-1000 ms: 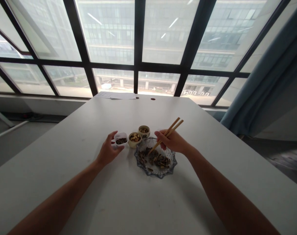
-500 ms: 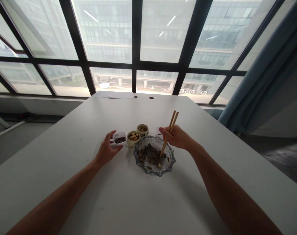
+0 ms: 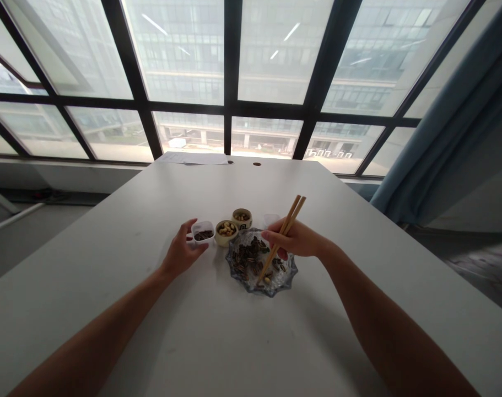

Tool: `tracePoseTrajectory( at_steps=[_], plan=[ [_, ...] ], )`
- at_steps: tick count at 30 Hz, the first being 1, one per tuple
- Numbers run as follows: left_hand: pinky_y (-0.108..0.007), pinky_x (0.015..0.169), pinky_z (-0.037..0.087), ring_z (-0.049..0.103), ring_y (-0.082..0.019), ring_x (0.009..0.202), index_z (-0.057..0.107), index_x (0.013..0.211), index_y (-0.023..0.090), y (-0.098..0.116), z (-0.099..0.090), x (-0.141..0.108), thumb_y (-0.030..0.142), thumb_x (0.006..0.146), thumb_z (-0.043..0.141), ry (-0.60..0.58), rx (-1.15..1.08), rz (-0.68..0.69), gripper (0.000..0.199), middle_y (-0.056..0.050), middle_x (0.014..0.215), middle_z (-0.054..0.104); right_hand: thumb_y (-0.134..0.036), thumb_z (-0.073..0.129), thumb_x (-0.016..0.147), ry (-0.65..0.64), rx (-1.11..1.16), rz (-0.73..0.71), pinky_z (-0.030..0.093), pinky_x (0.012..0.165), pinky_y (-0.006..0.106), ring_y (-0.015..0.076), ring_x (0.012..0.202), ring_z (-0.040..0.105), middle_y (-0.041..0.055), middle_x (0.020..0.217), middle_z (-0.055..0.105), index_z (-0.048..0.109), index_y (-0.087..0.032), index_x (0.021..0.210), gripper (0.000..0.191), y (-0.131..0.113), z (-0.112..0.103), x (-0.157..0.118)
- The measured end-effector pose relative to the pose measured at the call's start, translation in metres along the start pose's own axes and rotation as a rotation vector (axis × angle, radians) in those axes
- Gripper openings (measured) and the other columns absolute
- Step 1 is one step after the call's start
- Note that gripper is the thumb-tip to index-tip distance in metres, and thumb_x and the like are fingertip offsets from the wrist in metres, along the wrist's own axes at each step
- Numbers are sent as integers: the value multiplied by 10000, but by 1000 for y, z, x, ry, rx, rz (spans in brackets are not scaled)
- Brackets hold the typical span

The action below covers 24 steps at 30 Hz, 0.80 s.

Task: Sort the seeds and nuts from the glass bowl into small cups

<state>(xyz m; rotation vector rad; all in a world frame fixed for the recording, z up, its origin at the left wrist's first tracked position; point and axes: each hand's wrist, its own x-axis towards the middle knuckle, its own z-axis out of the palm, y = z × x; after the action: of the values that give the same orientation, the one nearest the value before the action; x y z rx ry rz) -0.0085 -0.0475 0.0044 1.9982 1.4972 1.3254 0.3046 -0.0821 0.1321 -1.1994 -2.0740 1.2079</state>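
My right hand (image 3: 294, 238) grips a pair of wooden chopsticks (image 3: 287, 220), whose tips reach down among dark sunflower seeds (image 3: 251, 259) near the front of a scalloped glass bowl (image 3: 292, 278). A pale yellowish nut (image 3: 267, 279) lies close to the tips; I cannot tell whether anything is pinched between them. To the left, my left hand (image 3: 184, 248) curves its thumb and fingers around a small clear plastic tub (image 3: 203, 227) with dark seeds inside. Two small cream cups touch or nearly touch the bowl: the front cup (image 3: 226, 241) contains pale nuts, the rear cup (image 3: 246, 225) similar pieces.
Behind the right hand stands another clear plastic tub (image 3: 271, 219), partly hidden. Everything rests on a white table (image 3: 201, 342). Papers (image 3: 195, 159) lie at its far edge, by two round holes. Large windows are beyond, and a blue curtain (image 3: 432, 127) hangs at right.
My right hand has moved slightly down, and the chopstick tips have shifted left and toward me within the bowl. My left hand stays at the tub.
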Motion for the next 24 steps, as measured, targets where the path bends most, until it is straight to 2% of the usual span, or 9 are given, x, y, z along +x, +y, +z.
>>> tracePoseTrajectory(
  at_steps=[4, 7, 11, 13, 15, 18, 20, 22, 24],
  plan=[
    [-391, 846, 566, 673, -213, 950, 479, 1308, 217, -2, 1, 0, 408, 708, 727, 7, 7, 0, 677, -102, 1227, 640, -555, 565, 864, 33, -21, 22, 351, 351, 184, 83, 316, 462, -24, 365, 503, 501, -183, 569, 480, 4, -11, -4],
    [-393, 851, 565, 670, -216, 963, 477, 1310, 214, -2, 1, 0, 407, 708, 728, 8, 8, 0, 680, -103, 1217, 643, -517, 545, 889, 47, -73, 41, 369, 365, 189, 85, 321, 468, -25, 370, 505, 499, -184, 572, 463, 9, -12, -2],
    [-402, 841, 569, 668, -219, 951, 471, 1312, 209, -1, 0, 1, 419, 711, 727, -9, 5, -5, 687, -117, 1250, 629, -511, 520, 909, 248, -107, -27, 405, 397, 195, 92, 364, 505, -15, 415, 534, 523, -180, 604, 450, 12, -6, 6],
    [-398, 829, 572, 669, -219, 942, 473, 1309, 208, -1, 0, 1, 422, 709, 729, -7, -1, -2, 687, -118, 1249, 629, -529, 520, 905, 310, -93, -52, 413, 408, 196, 92, 372, 506, -15, 420, 536, 541, -176, 624, 452, 11, -4, 7],
    [-394, 821, 574, 670, -222, 951, 475, 1306, 209, -1, 0, 1, 421, 705, 733, 2, -2, 0, 688, -117, 1243, 631, -562, 522, 892, 262, -50, -37, 397, 392, 193, 89, 356, 493, -16, 408, 530, 541, -175, 619, 474, 8, -4, 5],
    [-402, 840, 570, 669, -228, 975, 476, 1309, 207, -1, 1, 0, 414, 704, 736, 6, 6, 2, 690, -115, 1236, 633, -604, 533, 870, 45, 3, 40, 352, 352, 190, 92, 327, 478, -18, 380, 514, 525, -179, 596, 506, 6, -3, 2],
    [-409, 863, 562, 668, -229, 985, 475, 1311, 206, -1, 1, 0, 407, 706, 735, 6, 8, 2, 689, -113, 1225, 635, -603, 542, 865, -17, -4, 72, 339, 340, 188, 95, 324, 477, -22, 376, 508, 508, -185, 587, 503, 6, -2, 2],
    [-408, 865, 562, 668, -229, 984, 474, 1312, 206, -1, 1, 0, 407, 707, 734, 2, 6, 0, 689, -113, 1222, 636, -585, 538, 875, 52, -33, 64, 357, 350, 190, 94, 332, 484, -24, 386, 511, 502, -188, 592, 489, 7, -2, 3],
    [-400, 845, 568, 668, -228, 978, 476, 1310, 209, 0, 1, 0, 409, 706, 734, 0, 1, -3, 687, -114, 1224, 636, -564, 530, 890, 183, -77, 19, 388, 377, 195, 92, 349, 492, -23, 403, 518, 513, -186, 605, 473, 9, -2, 5]
  ],
)
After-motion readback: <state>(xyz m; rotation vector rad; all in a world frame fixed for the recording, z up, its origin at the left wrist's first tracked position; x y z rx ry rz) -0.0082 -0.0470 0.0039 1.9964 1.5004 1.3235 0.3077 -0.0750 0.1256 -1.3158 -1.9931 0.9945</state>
